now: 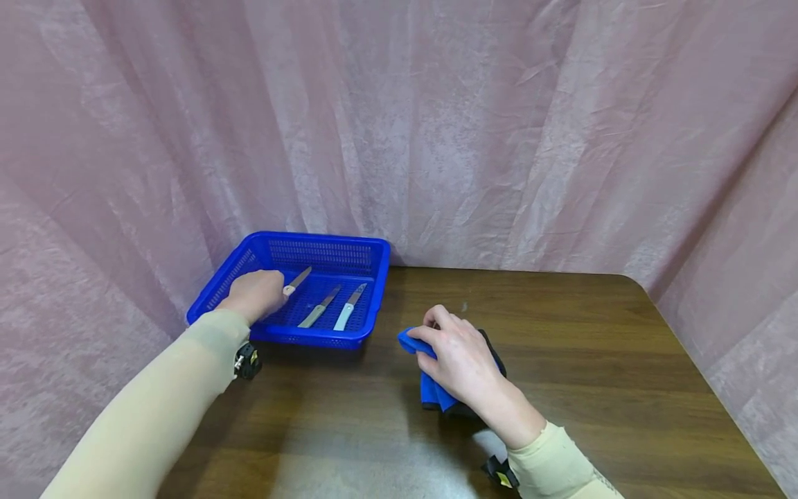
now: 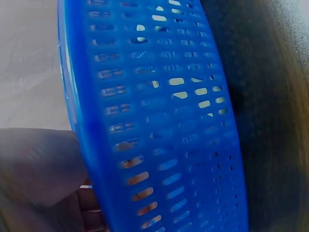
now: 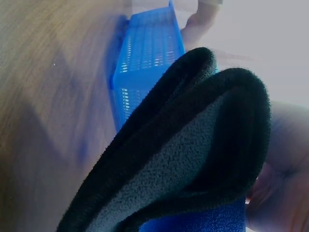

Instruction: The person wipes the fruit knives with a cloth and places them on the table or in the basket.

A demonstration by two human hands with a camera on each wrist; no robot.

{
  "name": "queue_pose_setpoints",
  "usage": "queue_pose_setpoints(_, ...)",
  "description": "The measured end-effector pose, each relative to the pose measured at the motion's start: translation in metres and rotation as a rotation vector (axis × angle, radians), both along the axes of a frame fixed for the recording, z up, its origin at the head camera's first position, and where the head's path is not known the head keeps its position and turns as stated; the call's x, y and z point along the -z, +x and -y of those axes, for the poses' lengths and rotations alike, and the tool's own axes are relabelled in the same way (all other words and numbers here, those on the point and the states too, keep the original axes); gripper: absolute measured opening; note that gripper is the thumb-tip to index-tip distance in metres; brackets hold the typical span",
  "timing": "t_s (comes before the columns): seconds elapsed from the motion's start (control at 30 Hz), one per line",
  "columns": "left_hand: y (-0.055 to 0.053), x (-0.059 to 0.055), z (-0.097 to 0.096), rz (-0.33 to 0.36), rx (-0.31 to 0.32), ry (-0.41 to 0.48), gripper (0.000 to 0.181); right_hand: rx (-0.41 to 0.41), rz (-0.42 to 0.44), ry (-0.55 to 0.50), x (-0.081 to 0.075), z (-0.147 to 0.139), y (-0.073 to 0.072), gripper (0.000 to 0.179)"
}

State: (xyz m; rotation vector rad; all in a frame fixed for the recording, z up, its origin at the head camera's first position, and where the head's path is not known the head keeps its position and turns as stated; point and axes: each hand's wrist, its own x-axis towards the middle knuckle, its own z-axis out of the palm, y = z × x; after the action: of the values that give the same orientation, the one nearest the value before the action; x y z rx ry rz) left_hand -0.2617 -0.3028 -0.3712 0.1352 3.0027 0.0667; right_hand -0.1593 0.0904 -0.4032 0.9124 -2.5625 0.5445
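Observation:
In the head view, my left hand [image 1: 254, 294] reaches into a blue plastic basket [image 1: 382, 298] and grips a knife [image 1: 300, 278] by its pale handle, the blade pointing up and right. Two more knives lie on the basket floor to the right: a pale green-handled knife [image 1: 320, 308] and a white-handled knife [image 1: 350, 307]. From the left wrist, the slotted basket wall [image 2: 159, 125] hides most of that hand. My right hand [image 1: 458, 353] holds a bunched blue cloth [image 1: 431, 394] with dark edging over the table; its folds [image 3: 164, 159] fill the middle of the right wrist view.
The basket stands at the back left of a brown wooden table [image 1: 592, 367]. A pink curtain [image 1: 467, 138] hangs behind the table and along its sides. The table's right edge slants toward the lower right corner.

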Motion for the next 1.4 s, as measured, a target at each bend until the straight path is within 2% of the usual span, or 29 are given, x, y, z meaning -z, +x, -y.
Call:
queue_pose_setpoints(0.17,-0.005,0.004,-0.001,0.062,-0.016,-0.016,0.031,0.005,-0.009,-0.003,0.0,-0.001,-0.001,0.03)
queue_pose_setpoints(0.3,-0.007,0.011,-0.005,0.104,-0.015,-0.029,0.03,0.007,-0.01,-0.002,0.0,-0.002,-0.002,0.031)
queue_pose_setpoints(0.47,-0.012,0.019,-0.01,0.161,-0.027,-0.019,0.038,0.007,0.001,0.006,0.002,-0.001,-0.002,0.03)
queue_pose_setpoints(0.7,-0.02,0.028,-0.01,0.242,-0.051,-0.015,0.035,0.013,0.014,0.019,0.004,0.001,-0.002,0.03)
queue_pose_setpoints(0.9,-0.023,0.035,-0.008,0.262,-0.048,-0.029,0.033,0.011,0.011,0.026,0.004,0.002,-0.002,0.03)
queue_pose_setpoints(1.4,-0.019,0.036,-0.007,0.257,-0.067,-0.035,0.03,0.008,-0.007,0.013,0.002,0.0,-0.003,0.03)
